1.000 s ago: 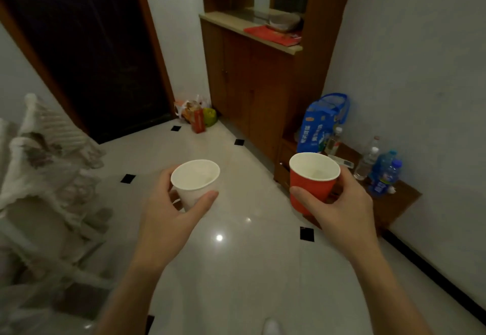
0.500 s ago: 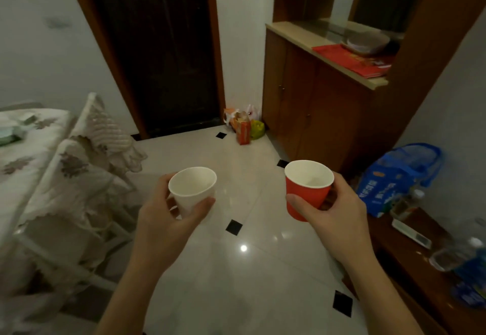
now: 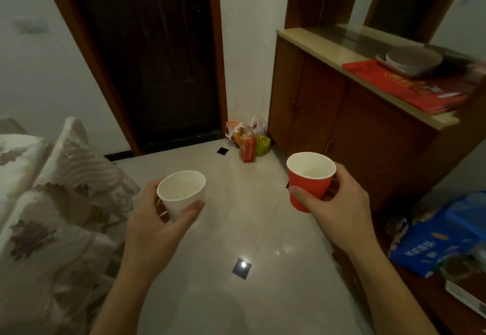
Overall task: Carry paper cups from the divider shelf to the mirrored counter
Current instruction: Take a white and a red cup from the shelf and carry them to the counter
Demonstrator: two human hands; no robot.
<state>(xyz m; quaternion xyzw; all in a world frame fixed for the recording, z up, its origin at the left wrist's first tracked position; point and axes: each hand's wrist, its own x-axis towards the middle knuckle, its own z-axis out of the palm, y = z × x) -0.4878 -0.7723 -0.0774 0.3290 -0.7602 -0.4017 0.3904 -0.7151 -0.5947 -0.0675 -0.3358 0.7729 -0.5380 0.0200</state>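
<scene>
Both forearms bare — no sleeves, rings or watch.

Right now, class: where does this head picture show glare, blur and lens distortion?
Head view: glare is a bright spot on the floor tile; blur smears the counter at the right edge; the wide lens bends the door frame; lighting is dim overall.

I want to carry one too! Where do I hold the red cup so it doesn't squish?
Hold the red cup around its lower wall, from the side, as the right hand does. It stands upright with its mouth open, so keep fingers below the rim and squeeze gently.
</scene>
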